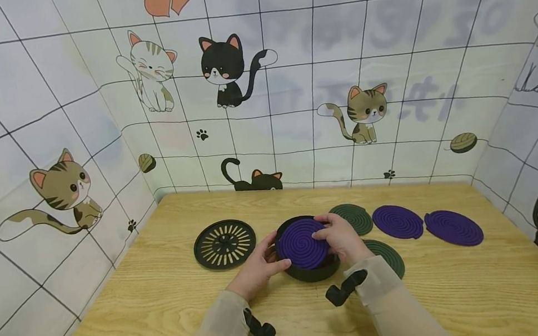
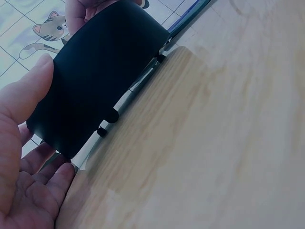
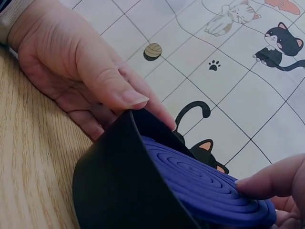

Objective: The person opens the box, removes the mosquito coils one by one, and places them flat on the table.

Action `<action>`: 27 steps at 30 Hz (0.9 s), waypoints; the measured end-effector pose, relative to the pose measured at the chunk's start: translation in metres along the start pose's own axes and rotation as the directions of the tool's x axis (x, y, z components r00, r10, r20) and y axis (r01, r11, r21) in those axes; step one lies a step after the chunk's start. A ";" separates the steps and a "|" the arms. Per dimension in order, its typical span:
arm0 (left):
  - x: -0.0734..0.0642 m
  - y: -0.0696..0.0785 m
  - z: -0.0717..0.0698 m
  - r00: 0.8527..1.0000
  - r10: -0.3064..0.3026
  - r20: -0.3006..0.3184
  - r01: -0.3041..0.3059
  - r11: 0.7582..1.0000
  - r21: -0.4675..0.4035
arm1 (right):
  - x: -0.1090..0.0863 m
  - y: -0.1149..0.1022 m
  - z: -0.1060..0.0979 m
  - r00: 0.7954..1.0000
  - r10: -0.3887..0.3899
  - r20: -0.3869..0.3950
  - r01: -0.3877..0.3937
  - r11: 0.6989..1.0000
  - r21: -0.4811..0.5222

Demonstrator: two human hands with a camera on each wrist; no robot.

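Note:
A round black coaster holder [image 1: 312,276] is on the wooden table between both hands. My left hand [image 1: 255,270] grips its left side, thumb toward the front and fingers around the wall. With thumb and fingers, my right hand [image 1: 342,237] pinches the right edge of a purple spiral coaster [image 1: 303,243]. That coaster lies tilted over the holder's mouth, its far part inside the rim in the right wrist view. Small notches line the lower edge of the holder [image 2: 95,81] in the left wrist view. The holder's inside is mostly hidden by the coaster.
A black slotted disc [image 1: 225,244] with a raised centre lies left of the holder. To the right lie two more purple coasters, one nearer [image 1: 398,222] and one farther right [image 1: 454,228], and two green coasters, a back one [image 1: 356,218] and a front one [image 1: 388,258]. Cat-patterned walls border the table.

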State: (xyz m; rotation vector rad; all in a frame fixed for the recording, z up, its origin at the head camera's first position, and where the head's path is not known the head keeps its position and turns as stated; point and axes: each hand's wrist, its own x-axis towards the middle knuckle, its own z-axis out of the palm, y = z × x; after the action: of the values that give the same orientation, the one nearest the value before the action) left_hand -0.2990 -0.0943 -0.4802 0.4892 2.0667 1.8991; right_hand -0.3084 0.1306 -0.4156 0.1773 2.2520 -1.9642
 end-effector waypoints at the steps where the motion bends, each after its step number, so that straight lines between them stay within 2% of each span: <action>1: 0.000 0.000 0.000 1.000 -0.002 0.000 0.002 1.000 0.001 | 0.000 0.000 0.000 1.000 0.001 -0.001 -0.001 1.000 0.001; 13: 0.000 0.001 0.000 1.000 0.000 0.004 0.000 1.000 0.004 | 0.001 0.002 -0.001 0.999 -0.031 -0.009 0.032 0.997 0.074; 27: 0.001 0.000 -0.001 1.000 0.009 0.012 -0.009 1.000 -0.027 | 0.001 0.003 0.004 0.998 -0.066 -0.024 0.068 0.995 0.073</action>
State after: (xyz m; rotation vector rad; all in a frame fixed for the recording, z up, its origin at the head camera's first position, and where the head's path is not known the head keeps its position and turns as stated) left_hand -0.3004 -0.0945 -0.4804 0.5030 2.0323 1.9215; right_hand -0.3091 0.1270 -0.4191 0.1335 2.2279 -2.0910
